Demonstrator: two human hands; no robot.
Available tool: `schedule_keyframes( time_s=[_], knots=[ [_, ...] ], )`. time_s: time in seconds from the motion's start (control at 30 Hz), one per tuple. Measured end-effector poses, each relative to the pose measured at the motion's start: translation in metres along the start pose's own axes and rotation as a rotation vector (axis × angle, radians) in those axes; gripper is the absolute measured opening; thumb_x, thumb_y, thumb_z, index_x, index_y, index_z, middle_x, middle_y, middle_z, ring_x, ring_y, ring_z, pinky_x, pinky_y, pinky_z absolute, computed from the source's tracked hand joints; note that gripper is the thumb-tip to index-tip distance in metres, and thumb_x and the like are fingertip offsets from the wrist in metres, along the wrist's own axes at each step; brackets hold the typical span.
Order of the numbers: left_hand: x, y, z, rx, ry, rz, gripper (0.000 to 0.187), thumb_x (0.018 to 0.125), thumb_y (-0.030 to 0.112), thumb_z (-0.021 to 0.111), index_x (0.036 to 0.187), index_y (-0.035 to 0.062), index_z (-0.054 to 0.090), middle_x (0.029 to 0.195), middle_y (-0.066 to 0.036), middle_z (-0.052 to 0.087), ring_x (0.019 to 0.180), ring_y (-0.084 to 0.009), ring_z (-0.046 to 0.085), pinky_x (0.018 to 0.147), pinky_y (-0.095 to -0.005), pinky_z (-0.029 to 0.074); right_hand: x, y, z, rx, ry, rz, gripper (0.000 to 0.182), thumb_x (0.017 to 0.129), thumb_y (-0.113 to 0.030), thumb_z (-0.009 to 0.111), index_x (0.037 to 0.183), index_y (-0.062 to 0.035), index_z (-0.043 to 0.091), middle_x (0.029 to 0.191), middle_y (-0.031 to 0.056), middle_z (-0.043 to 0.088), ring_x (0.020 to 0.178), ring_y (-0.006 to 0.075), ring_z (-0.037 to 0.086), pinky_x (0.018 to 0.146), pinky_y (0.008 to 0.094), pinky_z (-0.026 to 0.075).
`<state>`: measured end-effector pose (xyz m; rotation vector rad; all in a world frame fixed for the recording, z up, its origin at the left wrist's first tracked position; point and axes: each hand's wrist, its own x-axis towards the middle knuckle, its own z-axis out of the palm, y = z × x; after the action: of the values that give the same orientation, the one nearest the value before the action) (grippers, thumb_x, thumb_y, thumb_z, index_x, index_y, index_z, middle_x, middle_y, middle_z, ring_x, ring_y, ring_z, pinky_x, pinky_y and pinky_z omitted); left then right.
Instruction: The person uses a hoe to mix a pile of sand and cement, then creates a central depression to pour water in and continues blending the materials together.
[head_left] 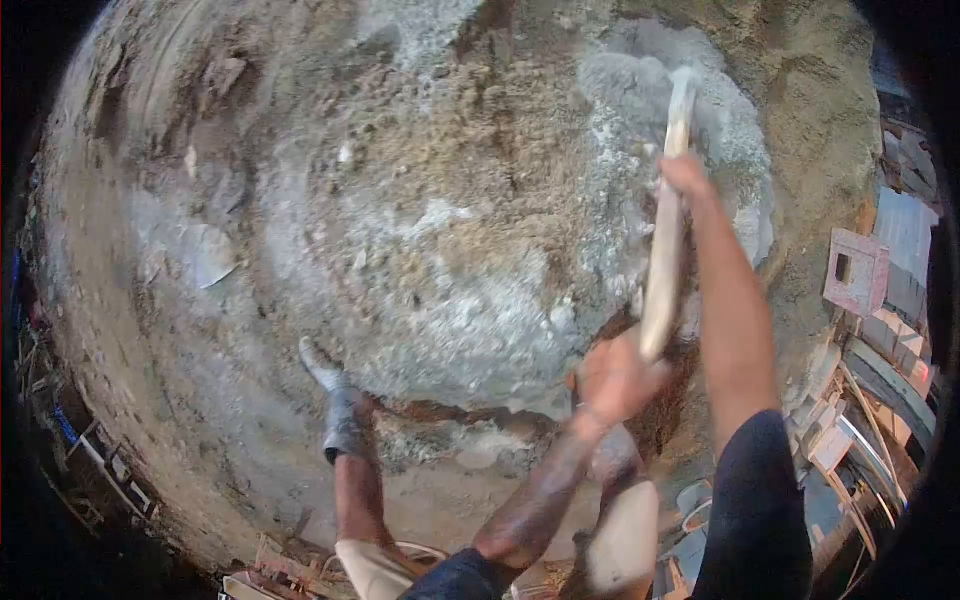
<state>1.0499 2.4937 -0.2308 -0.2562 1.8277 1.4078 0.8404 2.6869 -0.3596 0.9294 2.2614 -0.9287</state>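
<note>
Both hands grip the pale wooden handle (664,262) of what looks like a shovel. Its far end, coated in grey dust, goes into a mound of grey powder (730,115), which hides the blade. My right hand (684,176) is closed around the upper part of the shaft, close to that mound. Lower down, near my legs, my left hand (618,382) is wrapped about the near end of the handle, slightly blurred. The shaft slants up and a little to the right.
Brown earth and gravel (450,130) streaked with grey powder spread across the ground. My boot (345,410) stands on it at lower left. Wood scraps (840,430) and a pinkish box with a square hole (856,270) lie along the right edge. More debris (100,460) lines the lower left.
</note>
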Motion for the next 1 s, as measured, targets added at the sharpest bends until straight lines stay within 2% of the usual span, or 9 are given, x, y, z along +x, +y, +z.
schedule_keyframes(
  time_s=[0.07, 0.1, 0.2, 0.37, 0.5, 0.63, 0.77, 0.9, 1.0],
  knots=[
    [-0.045, -0.016, -0.025, 0.089, -0.064, 0.031, 0.038, 0.068, 0.032, 0.066, 0.089, 0.0009, 0.058, 0.071, -0.02, 0.061, 0.07, -0.0324, 0.062, 0.064, -0.0402, 0.048, -0.061, 0.004, 0.015, -0.028, 0.085, -0.024, 0.043, 0.076, -0.017, 0.06, 0.1, 0.0166, 0.051, 0.072, 0.0208, 0.061, 0.065, 0.0255, 0.062, 0.07, 0.038, 0.051],
    [-0.073, -0.016, -0.031, 0.15, -0.1, -0.015, 0.039, 0.068, 0.033, 0.066, 0.089, 0.001, 0.058, 0.071, -0.02, 0.06, 0.068, -0.0331, 0.061, 0.063, -0.0411, 0.048, -0.086, 0.009, 0.01, -0.024, -0.034, 0.025, 0.057, 0.077, -0.019, 0.061, 0.116, 0.0146, 0.038, 0.083, 0.0213, 0.06, 0.072, 0.0269, 0.062, 0.083, 0.0397, 0.045],
    [-0.178, -0.024, -0.029, 0.263, -0.246, -0.246, 0.045, 0.065, 0.04, 0.067, 0.089, 0.0024, 0.058, 0.076, -0.018, 0.061, 0.073, -0.0345, 0.06, 0.065, -0.0428, 0.047, -0.231, 0.005, 0.02, 0.222, 0.123, 0.093, 0.055, 0.077, -0.014, 0.061, 0.119, 0.003, 0.03, 0.094, 0.0197, 0.054, 0.071, 0.028, 0.059, 0.057, 0.037, 0.05],
    [-0.327, -0.106, 0.003, 0.348, -0.242, -0.238, 0.052, 0.066, 0.042, 0.066, 0.105, 0.0086, 0.056, 0.076, -0.017, 0.063, 0.071, -0.0345, 0.061, 0.064, -0.0436, 0.048, -0.373, 0.049, 0.037, 0.061, 0.046, 0.066, 0.073, 0.073, -0.007, 0.06, 0.13, 0.0067, 0.017, 0.111, 0.0217, 0.045, 0.101, 0.0299, 0.049, 0.087, 0.0391, 0.04],
    [-0.257, -0.073, 0.009, 0.386, -0.272, -0.199, 0.049, 0.065, 0.038, 0.066, 0.102, 0.0071, 0.057, 0.077, -0.018, 0.062, 0.073, -0.0361, 0.06, 0.067, -0.0439, 0.048, -0.313, 0.026, -0.008, 0.514, -0.049, -0.034, 0.07, 0.075, -0.007, 0.059, 0.13, 0.006, 0.018, 0.12, 0.025, 0.04, 0.106, 0.0294, 0.048, 0.089, 0.0369, 0.04],
    [-0.022, 0.02, 0.012, 0.134, 0.055, 0.389, 0.036, 0.064, 0.025, 0.065, 0.089, -0.0014, 0.059, 0.073, -0.02, 0.061, 0.068, -0.0321, 0.061, 0.062, -0.0417, 0.048, -0.118, -0.049, -0.085, 0.062, 0.418, -0.31, 0.075, 0.076, -0.016, 0.062, 0.131, 0.0058, 0.015, 0.111, 0.0263, 0.05, 0.096, 0.0332, 0.055, 0.083, 0.0389, 0.046],
    [0.159, 0.106, 0.064, -0.298, -0.201, 0.27, 0.035, 0.072, 0.025, 0.059, 0.077, -0.009, 0.054, 0.061, -0.013, 0.058, 0.055, -0.0209, 0.058, 0.052, -0.0344, 0.047, 0.085, -0.064, -0.154, -0.394, 0.615, -0.41, 0.072, 0.074, -0.022, 0.06, 0.127, 0.0083, 0.021, 0.106, 0.0284, 0.054, 0.096, 0.0378, 0.056, 0.084, 0.0386, 0.045],
    [0.129, 0.045, 0.099, -0.152, -0.16, 0.047, 0.038, 0.066, 0.03, 0.064, 0.089, 0.0006, 0.061, 0.072, -0.02, 0.062, 0.068, -0.0322, 0.062, 0.065, -0.0369, 0.049, 0.104, 0.02, -0.122, -0.801, 0.148, -0.118, 0.058, 0.073, -0.028, 0.057, 0.108, 0.0153, 0.044, 0.109, 0.0308, 0.051, 0.103, 0.0396, 0.051, 0.086, 0.0397, 0.042],
    [0.075, 0.015, 0.076, 0.116, -0.154, 0.06, 0.037, 0.065, 0.031, 0.066, 0.087, 0.0013, 0.061, 0.075, -0.019, 0.062, 0.073, -0.0341, 0.061, 0.067, -0.0376, 0.049, 0.052, 0.067, -0.075, -0.604, 0.435, -0.058, 0.062, 0.073, -0.027, 0.057, 0.112, 0.0175, 0.037, 0.103, 0.0293, 0.055, 0.095, 0.0361, 0.056, 0.082, 0.0376, 0.045]
  ],
)
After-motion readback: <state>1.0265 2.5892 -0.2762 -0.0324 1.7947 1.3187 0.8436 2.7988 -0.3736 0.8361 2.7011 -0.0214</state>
